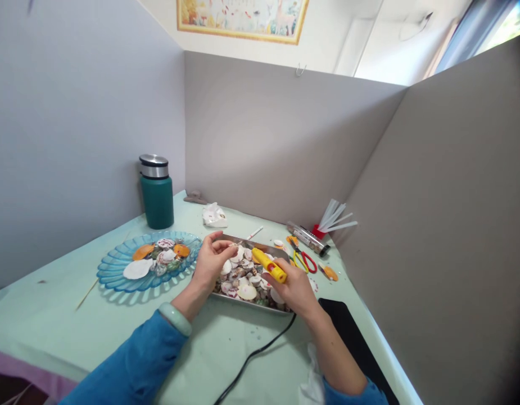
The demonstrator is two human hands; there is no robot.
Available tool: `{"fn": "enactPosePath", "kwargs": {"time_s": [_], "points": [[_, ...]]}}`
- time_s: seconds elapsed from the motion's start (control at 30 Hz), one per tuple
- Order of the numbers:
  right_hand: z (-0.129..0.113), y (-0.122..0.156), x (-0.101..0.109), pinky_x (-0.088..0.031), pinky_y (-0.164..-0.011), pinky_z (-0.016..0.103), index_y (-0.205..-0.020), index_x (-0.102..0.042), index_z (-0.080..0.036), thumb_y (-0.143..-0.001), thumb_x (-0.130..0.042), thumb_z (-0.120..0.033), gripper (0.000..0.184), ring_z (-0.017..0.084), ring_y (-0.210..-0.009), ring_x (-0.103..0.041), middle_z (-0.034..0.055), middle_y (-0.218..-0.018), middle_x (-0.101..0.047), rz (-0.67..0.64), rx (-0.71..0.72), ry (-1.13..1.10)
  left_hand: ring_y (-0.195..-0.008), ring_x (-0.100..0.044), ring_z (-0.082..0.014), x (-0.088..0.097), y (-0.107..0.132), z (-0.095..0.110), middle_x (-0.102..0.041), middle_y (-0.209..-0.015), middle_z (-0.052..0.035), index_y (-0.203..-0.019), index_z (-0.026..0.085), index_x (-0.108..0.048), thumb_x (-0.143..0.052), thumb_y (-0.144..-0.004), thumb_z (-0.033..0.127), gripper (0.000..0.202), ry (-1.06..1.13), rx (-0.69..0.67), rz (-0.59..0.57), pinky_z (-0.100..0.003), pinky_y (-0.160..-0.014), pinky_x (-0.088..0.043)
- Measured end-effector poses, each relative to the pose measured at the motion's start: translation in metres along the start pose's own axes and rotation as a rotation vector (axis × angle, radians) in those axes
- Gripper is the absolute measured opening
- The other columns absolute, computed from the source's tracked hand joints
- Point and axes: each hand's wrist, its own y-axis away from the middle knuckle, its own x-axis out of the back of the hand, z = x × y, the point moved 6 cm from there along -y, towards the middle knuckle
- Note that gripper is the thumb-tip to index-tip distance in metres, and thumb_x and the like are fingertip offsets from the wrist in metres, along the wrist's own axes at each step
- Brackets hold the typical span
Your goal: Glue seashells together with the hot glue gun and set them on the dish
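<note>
My right hand is closed around a yellow glue gun whose black cord trails toward me. The gun's nozzle points left toward my left hand, which pinches a small shell between its fingertips. Both hands hover over a metal tray heaped with several seashells. Left of the tray lies a blue glass plate carrying white, orange and patterned shells.
A green flask stands at the back left. Crumpled tissue, red-and-yellow scissors, a clear tube and glue sticks in a red holder lie behind the tray. Grey partitions wall the table. A black pad lies at the right.
</note>
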Motion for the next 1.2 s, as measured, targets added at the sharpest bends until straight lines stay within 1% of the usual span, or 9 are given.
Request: {"fn": "enactPosePath", "kwargs": {"time_s": [0.27, 0.4, 0.5, 0.57, 0.63, 0.73, 0.93, 1.07, 1.2], "points": [[0.005, -0.002, -0.016, -0.037, -0.068, 0.030, -0.111, -0.058, -0.024, -0.078, -0.064, -0.034, 0.035, 0.024, -0.089, -0.061, 0.0054, -0.100, -0.067, -0.277, 0.047, 0.359, -0.068, -0.060, -0.0129, 0.005, -0.003, 0.002, -0.064, -0.075, 0.0015, -0.112, 0.015, -0.041, -0.074, -0.063, 0.023, 0.059, 0.014, -0.028, 0.019, -0.032, -0.070, -0.050], [0.002, -0.005, -0.013, -0.037, -0.071, 0.032, -0.107, -0.063, -0.024, -0.074, -0.068, -0.045, 0.039, 0.026, -0.090, -0.058, 0.0072, -0.096, -0.064, -0.380, 0.055, 0.414, -0.069, -0.060, -0.0132, 0.007, -0.002, 0.003, -0.063, -0.074, 0.0017, -0.111, 0.015, -0.041, -0.073, -0.064, 0.023, 0.058, 0.020, -0.037, 0.028, -0.032, -0.071, -0.050], [-0.013, -0.013, -0.004, -0.038, -0.076, 0.032, -0.111, -0.063, -0.026, -0.075, -0.068, -0.048, 0.044, 0.025, -0.093, -0.055, 0.0066, -0.097, -0.063, -0.349, 0.084, 0.354, -0.068, -0.060, -0.0130, 0.007, -0.001, 0.005, -0.063, -0.074, 0.0017, -0.111, 0.015, -0.041, -0.073, -0.064, 0.023, 0.057, 0.024, -0.046, 0.022, -0.032, -0.072, -0.050], [-0.029, -0.019, -0.002, -0.036, -0.081, 0.033, -0.106, -0.065, -0.025, -0.081, -0.064, -0.043, 0.031, 0.024, -0.095, -0.053, 0.0062, -0.096, -0.064, -0.274, 0.124, 0.325, -0.067, -0.060, -0.0127, 0.007, -0.002, 0.005, -0.063, -0.074, 0.0020, -0.110, 0.016, -0.041, -0.074, -0.064, 0.023, 0.057, 0.029, -0.047, 0.017, -0.031, -0.072, -0.049], [-0.048, -0.023, -0.014, -0.035, -0.083, 0.032, -0.099, -0.068, -0.025, -0.083, -0.063, -0.035, 0.020, 0.022, -0.094, -0.053, 0.0049, -0.095, -0.065, -0.287, 0.206, 0.284, -0.066, -0.060, -0.0125, 0.007, -0.002, 0.005, -0.062, -0.073, 0.0023, -0.109, 0.016, -0.042, -0.074, -0.063, 0.023, 0.057, 0.035, -0.037, 0.022, -0.031, -0.071, -0.049], [-0.069, -0.027, -0.043, -0.034, -0.082, 0.030, -0.099, -0.070, -0.026, -0.083, -0.062, -0.023, 0.018, 0.020, -0.093, -0.054, 0.0033, -0.093, -0.067, -0.397, 0.316, 0.238, -0.066, -0.060, -0.0126, 0.006, -0.001, 0.005, -0.062, -0.074, 0.0020, -0.109, 0.015, -0.043, -0.074, -0.063, 0.023, 0.057, 0.031, -0.028, 0.026, -0.031, -0.071, -0.048], [-0.071, -0.032, -0.078, -0.034, -0.067, 0.027, -0.085, -0.073, -0.020, -0.076, -0.058, -0.010, 0.021, 0.020, -0.084, -0.059, 0.0066, -0.084, -0.069, -0.564, 0.261, 0.325, -0.069, -0.060, -0.0135, 0.005, -0.001, 0.005, -0.063, -0.075, 0.0014, -0.111, 0.015, -0.043, -0.074, -0.062, 0.024, 0.058, 0.022, -0.021, 0.019, -0.030, -0.071, -0.047], [-0.062, -0.037, -0.063, -0.037, -0.067, 0.026, -0.091, -0.071, -0.019, -0.081, -0.053, -0.011, 0.023, 0.019, -0.081, -0.060, 0.0074, -0.087, -0.068, -0.419, 0.186, 0.227, -0.068, -0.061, -0.0134, 0.005, 0.000, 0.006, -0.064, -0.075, 0.0016, -0.110, 0.015, -0.044, -0.075, -0.062, 0.025, 0.058, 0.030, -0.019, 0.020, -0.030, -0.072, -0.047], [-0.039, -0.045, -0.028, -0.045, -0.072, 0.028, -0.094, -0.070, -0.021, -0.086, -0.045, -0.017, 0.026, 0.017, -0.078, -0.061, 0.0040, -0.084, -0.067, -0.120, 0.026, -0.253, -0.067, -0.062, -0.0135, 0.003, 0.002, 0.006, -0.064, -0.075, 0.0017, -0.109, 0.016, -0.044, -0.074, -0.063, 0.025, 0.056, 0.025, -0.024, 0.003, -0.030, -0.071, -0.048]]}}
